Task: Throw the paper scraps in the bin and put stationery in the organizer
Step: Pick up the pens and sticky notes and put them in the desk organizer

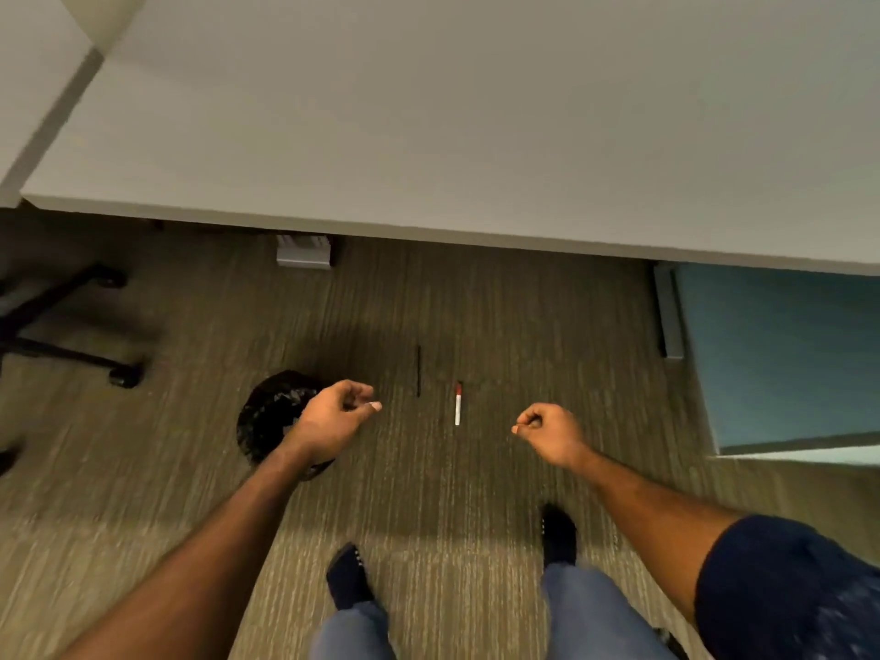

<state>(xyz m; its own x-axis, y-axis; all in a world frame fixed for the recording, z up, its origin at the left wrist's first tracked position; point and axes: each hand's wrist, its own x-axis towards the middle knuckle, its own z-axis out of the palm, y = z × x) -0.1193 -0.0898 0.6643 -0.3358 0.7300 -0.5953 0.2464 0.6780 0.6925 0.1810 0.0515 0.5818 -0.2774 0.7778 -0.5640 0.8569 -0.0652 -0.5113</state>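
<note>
Person stands facing the surface (pixel 476 135), both arms held out over the carpet.

Left hand (pixel 335 414) hangs above the bin's (pixel 266 421) right rim, fingers curled, thumb against forefinger. Whether a scrap is pinched there cannot be told. Right hand (pixel 547 431), well right of the bin, is a closed fist, nothing visible in it.

Two stationery items lie on the floor right of the bin: a black pen (pixel 418 371) nearer it, a red-and-white pen (pixel 458 404) just beyond.

Risks: a forward step could tread on or kick either pen. The black pen is easily overlooked on dark carpet. Anything released so near the rim may land outside the bin.

Not observable: the organizer, any paper scraps, the bin's contents against its black liner.
</note>
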